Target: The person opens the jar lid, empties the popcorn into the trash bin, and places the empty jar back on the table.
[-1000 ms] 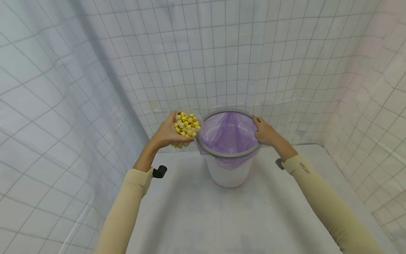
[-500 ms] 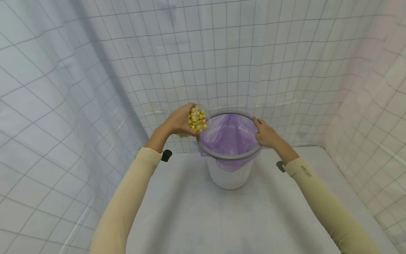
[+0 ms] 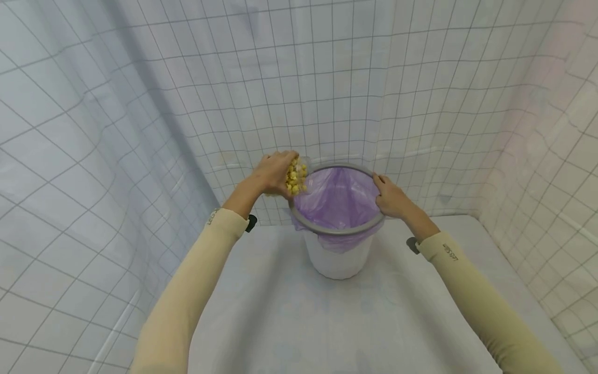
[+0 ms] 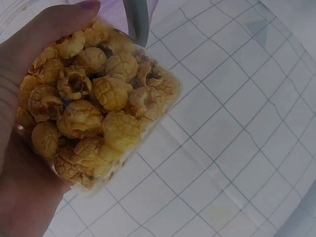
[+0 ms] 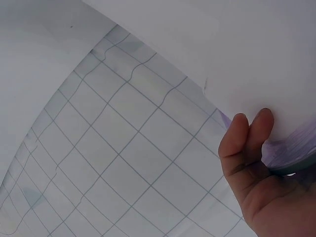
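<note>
My left hand [image 3: 276, 174] grips a clear plastic jar of yellow popcorn [image 4: 84, 103], tipped sideways with its mouth facing the bin. In the head view the popcorn [image 3: 296, 176] shows at the jar's mouth, right over the bin's left rim. A white trash bin [image 3: 336, 259] stands upright, lined with a purple bag [image 3: 341, 202] folded over under a grey ring [image 3: 336, 230]. My right hand [image 3: 392, 197] grips the ring and bag at the right side. Its curled fingers [image 5: 239, 136] press the bin's outer wall in the right wrist view.
The bin stands on a pale table [image 3: 299, 322] near its back edge. White sheets with a grid pattern [image 3: 345, 78] hang behind and on both sides. A black wrist mount [image 3: 250, 223] sits on my left cuff.
My left hand has moved right to the bin's rim and tipped the jar from upright-leaning to sideways. The right hand keeps its hold on the ring, and the bin stays put.
</note>
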A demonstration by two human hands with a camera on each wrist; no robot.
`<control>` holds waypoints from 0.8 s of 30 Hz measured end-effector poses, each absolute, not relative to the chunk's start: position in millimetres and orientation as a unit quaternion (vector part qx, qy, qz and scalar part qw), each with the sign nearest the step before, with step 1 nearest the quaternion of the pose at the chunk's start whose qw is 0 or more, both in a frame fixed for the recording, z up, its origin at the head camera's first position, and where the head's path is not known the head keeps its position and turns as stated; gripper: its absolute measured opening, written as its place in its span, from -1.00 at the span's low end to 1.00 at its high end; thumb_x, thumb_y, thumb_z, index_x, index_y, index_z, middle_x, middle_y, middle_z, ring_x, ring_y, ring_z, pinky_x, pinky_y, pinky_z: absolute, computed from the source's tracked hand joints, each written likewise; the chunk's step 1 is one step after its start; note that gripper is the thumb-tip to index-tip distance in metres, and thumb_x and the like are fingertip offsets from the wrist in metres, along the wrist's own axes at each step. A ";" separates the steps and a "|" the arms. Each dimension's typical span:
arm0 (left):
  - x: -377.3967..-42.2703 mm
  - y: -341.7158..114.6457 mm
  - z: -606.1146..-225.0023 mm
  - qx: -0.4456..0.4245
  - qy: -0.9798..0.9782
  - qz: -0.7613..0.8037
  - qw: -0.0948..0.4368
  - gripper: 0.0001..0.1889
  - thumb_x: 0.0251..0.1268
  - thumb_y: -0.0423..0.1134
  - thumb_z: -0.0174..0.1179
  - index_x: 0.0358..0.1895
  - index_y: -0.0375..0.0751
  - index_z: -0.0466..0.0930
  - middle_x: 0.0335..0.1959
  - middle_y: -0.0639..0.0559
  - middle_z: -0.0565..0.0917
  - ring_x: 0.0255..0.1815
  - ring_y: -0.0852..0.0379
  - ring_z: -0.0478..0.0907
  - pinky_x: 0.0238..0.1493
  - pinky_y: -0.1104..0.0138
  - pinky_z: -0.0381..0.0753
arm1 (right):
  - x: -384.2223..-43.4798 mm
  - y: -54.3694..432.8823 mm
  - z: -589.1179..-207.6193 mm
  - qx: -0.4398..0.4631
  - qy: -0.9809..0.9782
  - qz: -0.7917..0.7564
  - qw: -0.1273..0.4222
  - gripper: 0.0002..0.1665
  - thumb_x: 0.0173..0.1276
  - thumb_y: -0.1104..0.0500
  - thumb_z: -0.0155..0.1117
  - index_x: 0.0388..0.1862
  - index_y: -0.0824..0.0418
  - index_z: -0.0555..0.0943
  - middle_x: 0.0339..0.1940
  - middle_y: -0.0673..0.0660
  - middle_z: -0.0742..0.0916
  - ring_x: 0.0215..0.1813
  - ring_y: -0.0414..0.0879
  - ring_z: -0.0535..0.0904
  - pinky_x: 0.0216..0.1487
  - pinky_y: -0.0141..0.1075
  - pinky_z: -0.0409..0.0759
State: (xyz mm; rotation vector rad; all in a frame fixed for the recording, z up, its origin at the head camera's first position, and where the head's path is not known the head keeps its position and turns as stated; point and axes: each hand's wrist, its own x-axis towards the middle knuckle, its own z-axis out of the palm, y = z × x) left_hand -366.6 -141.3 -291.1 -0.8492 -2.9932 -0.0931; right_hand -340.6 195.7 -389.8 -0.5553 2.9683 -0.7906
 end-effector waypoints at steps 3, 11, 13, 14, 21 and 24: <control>-366.8 -136.9 -289.1 -0.276 -0.961 -0.006 0.016 0.19 -0.24 0.01 0.72 0.51 -0.21 0.19 0.40 -0.23 0.46 0.43 -0.27 0.39 0.45 -0.15 0.35 | -340.3 196.0 -389.1 -0.176 0.952 -0.252 0.010 -0.15 0.42 0.34 -0.21 0.66 0.48 -0.12 0.64 0.56 0.09 0.62 0.52 0.05 0.64 0.30 0.07; -365.2 -126.6 -286.6 -0.292 -0.954 0.057 0.029 0.21 -0.25 0.06 0.72 0.53 -0.20 0.19 0.42 -0.23 0.46 0.45 -0.27 0.38 0.47 -0.15 0.36 | -340.1 195.2 -389.2 -0.178 0.951 -0.252 0.007 -0.15 0.42 0.34 -0.20 0.66 0.49 -0.11 0.63 0.57 0.11 0.62 0.53 0.06 0.63 0.30 0.08; -365.2 -123.9 -285.8 -0.293 -0.953 0.069 0.033 0.21 -0.22 0.05 0.71 0.54 -0.20 0.18 0.44 -0.23 0.44 0.47 -0.26 0.37 0.50 -0.15 0.34 | -340.1 195.0 -389.6 -0.179 0.951 -0.252 0.006 -0.16 0.43 0.35 -0.20 0.65 0.50 -0.11 0.63 0.58 0.11 0.62 0.53 0.06 0.63 0.30 0.08; -365.3 -122.5 -285.3 -0.293 -0.953 0.074 0.035 0.20 -0.20 0.04 0.71 0.55 -0.21 0.17 0.46 -0.22 0.43 0.48 -0.26 0.36 0.51 -0.16 0.33 | -340.3 194.9 -389.8 -0.178 0.951 -0.252 0.006 -0.16 0.44 0.34 -0.20 0.66 0.49 -0.11 0.63 0.57 0.11 0.62 0.53 0.07 0.63 0.29 0.08; -365.2 -112.5 -281.4 -0.294 -0.947 0.122 0.031 0.19 -0.11 0.06 0.67 0.58 -0.22 0.14 0.51 -0.21 0.39 0.52 -0.26 0.33 0.56 -0.14 0.29 | -342.0 196.4 -391.7 -0.179 0.952 -0.248 0.003 -0.15 0.43 0.33 -0.20 0.66 0.48 -0.12 0.63 0.57 0.12 0.62 0.52 0.07 0.64 0.28 0.08; -365.8 -108.6 -281.5 -0.298 -0.944 0.141 0.029 0.18 -0.12 0.08 0.67 0.57 -0.21 0.16 0.49 -0.20 0.41 0.50 -0.25 0.35 0.56 -0.13 0.31 | -342.0 197.5 -392.6 -0.179 0.952 -0.248 0.002 -0.15 0.42 0.33 -0.20 0.66 0.48 -0.11 0.63 0.58 0.12 0.62 0.52 0.07 0.64 0.28 0.07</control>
